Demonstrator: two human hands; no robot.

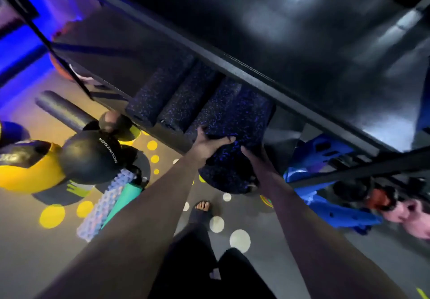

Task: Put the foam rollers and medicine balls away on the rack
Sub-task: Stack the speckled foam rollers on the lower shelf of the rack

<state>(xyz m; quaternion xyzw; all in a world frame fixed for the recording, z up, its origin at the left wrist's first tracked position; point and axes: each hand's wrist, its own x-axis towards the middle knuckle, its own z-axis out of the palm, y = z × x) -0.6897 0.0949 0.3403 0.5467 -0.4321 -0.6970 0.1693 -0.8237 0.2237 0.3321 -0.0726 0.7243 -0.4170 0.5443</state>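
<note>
Two speckled rollers [162, 94] already lie in the rack [232, 66], while medicine balls [90, 156] and loose rollers [104, 208] wait on the floor [35, 252] at 9 o'clock. A third speckled foam roller [230, 117] sits halfway onto the shelf. The left hand [209, 144] curls over it at 9 o'clock and the right hand [257, 163] clasps it at 3 o'clock.

The rack [256, 70] looks like black painted metal, matt, with a dull sheen where light catches its shelves. The big roller [232, 117] at its edge is dark foam flecked with blue, grainy and dull. The two thinner rollers [153, 94] beside it are the same speckled stuff. The black ball [88, 156] is smooth with a slight shine, and the yellow ball [30, 170] has a similar soft gloss. The pale roller [104, 205] is knobbly all over, the teal roller [123, 201] smooth, and the long black roller [62, 108] smooth and matt. The floor [267, 263] is matt. The blue pieces [325, 154] look like hard plastic.
</note>
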